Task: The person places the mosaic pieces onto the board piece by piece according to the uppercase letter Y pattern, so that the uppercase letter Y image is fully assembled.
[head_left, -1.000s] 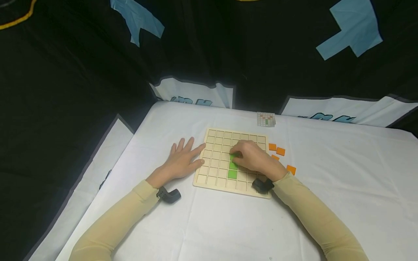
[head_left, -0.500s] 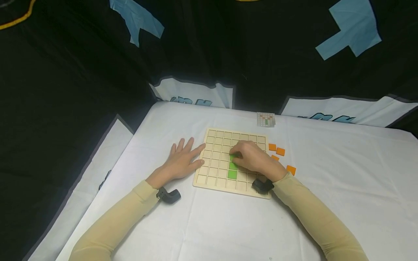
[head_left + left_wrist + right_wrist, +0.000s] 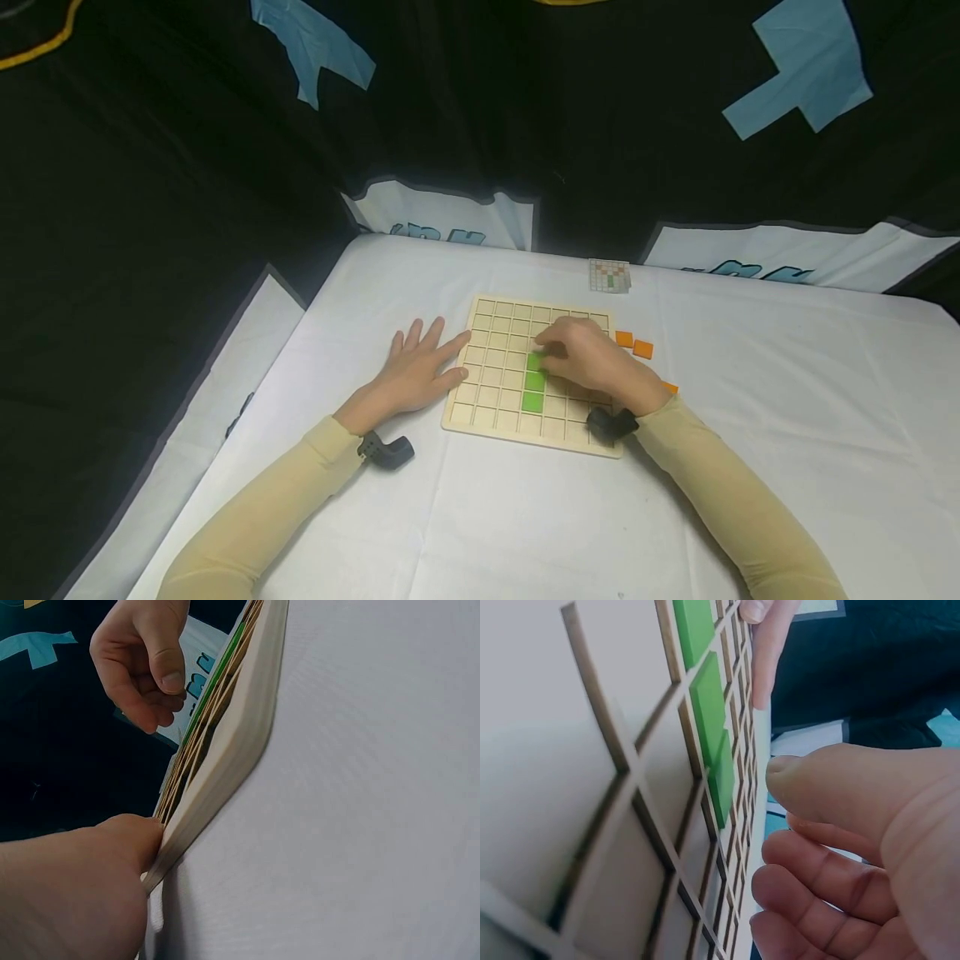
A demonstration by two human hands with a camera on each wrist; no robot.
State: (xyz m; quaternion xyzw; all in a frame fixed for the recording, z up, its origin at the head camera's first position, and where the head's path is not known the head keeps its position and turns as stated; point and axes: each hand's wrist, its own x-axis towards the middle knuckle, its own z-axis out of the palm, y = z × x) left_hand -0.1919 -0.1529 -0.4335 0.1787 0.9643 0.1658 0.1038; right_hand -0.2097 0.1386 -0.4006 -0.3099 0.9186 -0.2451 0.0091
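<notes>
A wooden grid board [image 3: 491, 377] lies on the white table. Three green square tiles [image 3: 533, 402] sit in one column of its cells; in the right wrist view the farthest-lit pair of these green tiles [image 3: 709, 705] touch, one slightly tilted over its cell. My right hand [image 3: 588, 358] hovers just above the board beside the top green tile, fingers loosely curled, nothing between thumb and fingertips. My left hand [image 3: 412, 375] lies spread on the table, its thumb and index finger touching the board's left edge.
Orange square tiles [image 3: 642, 349] lie right of the board, one partly hidden by my right wrist. A small patterned card [image 3: 609, 276] lies behind the board. Dark curtains [image 3: 450, 100] hang beyond the table's far and left edges.
My right hand has let go of the top green tile and shifted slightly up and right, uncovering more of it. The left hand stays in place.
</notes>
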